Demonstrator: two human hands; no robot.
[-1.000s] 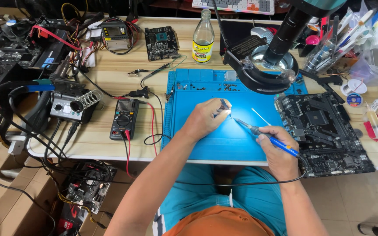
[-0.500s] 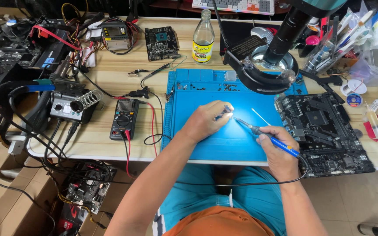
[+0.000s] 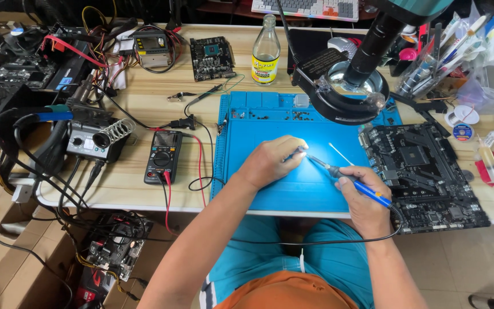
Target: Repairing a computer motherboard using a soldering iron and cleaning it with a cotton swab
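Left hand [image 3: 271, 162] curled narrow on the blue work mat [image 3: 241, 189], fingertips pinched round a small part [image 3: 299, 151] too washed out by the lamp glare to identify. Right hand [image 3: 364, 197] closed round the blue grip of a soldering iron [image 3: 350, 180], thumb on top, cord trailing back off the near table edge.

Iron's long axis slanted from the right hand up and to its left, tip [image 3: 310, 158] meeting the pinched part just beyond the left fingertips; touching or merely beside, impossible to tell through the glare. Left hand clearly the nearer of the 2, since already on the part; right hand one iron-length away.

A thin white stick [image 3: 341, 153] lying loose just beyond the iron's shaft, roughly parallel to it. Black motherboard [image 3: 424, 171] close on the outer side of the right hand, overlapping the mat's edge there, so little room outward. Ring-lit magnifier [image 3: 347, 94] overhanging the mat's far part, beyond both hands, capping travel forward. Open mat on the near side of both hands and to the left hand's outer side, as far as the multimeter [image 3: 164, 155] and its leads, well apart.
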